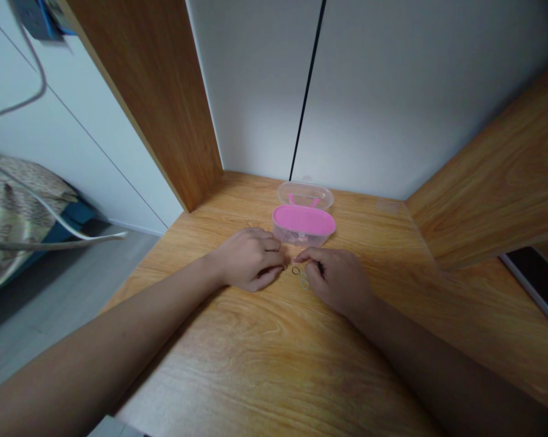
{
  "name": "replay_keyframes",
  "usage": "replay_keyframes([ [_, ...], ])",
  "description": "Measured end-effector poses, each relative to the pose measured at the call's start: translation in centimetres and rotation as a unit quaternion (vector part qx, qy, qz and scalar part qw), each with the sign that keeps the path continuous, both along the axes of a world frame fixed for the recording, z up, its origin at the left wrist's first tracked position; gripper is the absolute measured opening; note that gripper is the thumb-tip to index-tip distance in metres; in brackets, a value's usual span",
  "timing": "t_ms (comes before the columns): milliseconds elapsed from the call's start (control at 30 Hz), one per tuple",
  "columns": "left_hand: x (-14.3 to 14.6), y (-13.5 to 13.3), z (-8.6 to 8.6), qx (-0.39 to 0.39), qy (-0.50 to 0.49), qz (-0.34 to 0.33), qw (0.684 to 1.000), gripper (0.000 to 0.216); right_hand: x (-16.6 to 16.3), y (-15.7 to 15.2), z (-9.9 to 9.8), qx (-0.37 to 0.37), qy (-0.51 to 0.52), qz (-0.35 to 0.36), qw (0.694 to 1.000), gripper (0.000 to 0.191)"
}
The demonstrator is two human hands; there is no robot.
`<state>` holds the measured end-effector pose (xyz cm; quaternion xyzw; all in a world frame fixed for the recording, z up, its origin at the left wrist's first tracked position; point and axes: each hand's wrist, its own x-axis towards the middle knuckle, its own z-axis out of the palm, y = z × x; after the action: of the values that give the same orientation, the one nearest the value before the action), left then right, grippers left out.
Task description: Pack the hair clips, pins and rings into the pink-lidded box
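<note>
Left hand point(250, 260) loosely curled, right hand point(336, 274) narrow; whether either holds anything, I cannot tell. Brushing could scatter the small bands point(298, 272).

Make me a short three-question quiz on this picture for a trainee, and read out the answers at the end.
1. Where do the small rings lie relative to the left hand and the right hand?
2. True or false: the clear lid is behind the pink-topped box, farther from the person.
3. Toward which edge of the picture is the dark-screened device? A) left B) top C) right

Key:
1. Between the two hands, on the wooden tabletop.
2. True.
3. C.
</note>
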<state>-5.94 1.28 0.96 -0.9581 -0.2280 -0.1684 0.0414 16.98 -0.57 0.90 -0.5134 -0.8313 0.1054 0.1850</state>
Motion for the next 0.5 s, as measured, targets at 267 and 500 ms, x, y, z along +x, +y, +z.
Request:
replay_keyframes([
  [267,-0.02,0.04,0.15,-0.032,0.029,0.012,0.999,0.036,-0.05,0.02,0.19,0.006,-0.008,-0.03,0.999,0.031],
  [500,0.1,-0.02,0.13,-0.002,0.02,0.023,1.0,0.031,-0.05,0.04,-0.13,0.011,0.002,-0.023,1.0,0.027],
])
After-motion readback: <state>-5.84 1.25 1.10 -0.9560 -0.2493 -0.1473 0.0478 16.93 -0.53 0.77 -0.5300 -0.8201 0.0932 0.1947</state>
